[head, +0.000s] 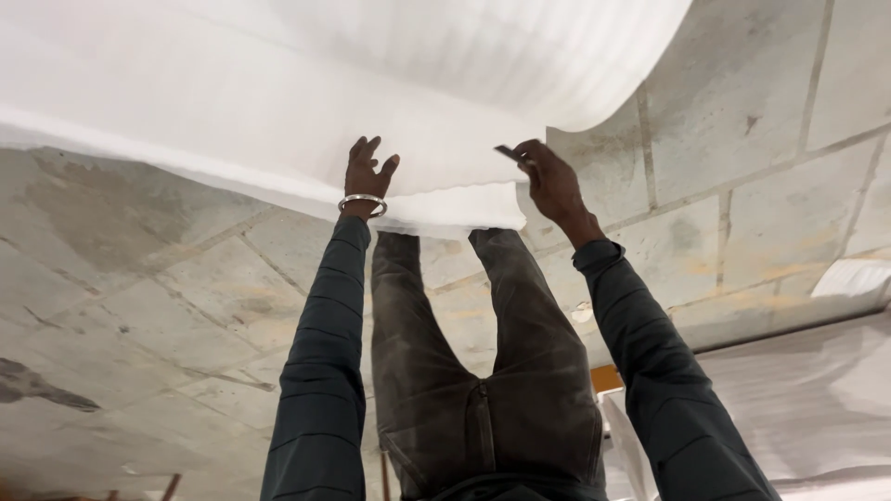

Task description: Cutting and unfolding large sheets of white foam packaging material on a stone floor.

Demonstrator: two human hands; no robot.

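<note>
A wide white foam sheet (278, 102) lies over the concrete floor and covers the top of the view. My left hand (368, 176), with a silver bangle on the wrist, presses flat on the sheet just inside its near edge, fingers apart. To its right, my right hand (549, 181) pinches a small dark blade (508, 151) at the point where the sheet's edge steps back. Both arms are in dark sleeves. Between them my legs in dark grey trousers (483, 371) run up to the sheet, which hides my feet.
The floor (148, 278) is stained concrete slabs with joints. At the right, the sheet's far part curls upward (613, 102). More pale sheeting (807, 390) lies at the lower right, with a small orange object (605, 378) beside it.
</note>
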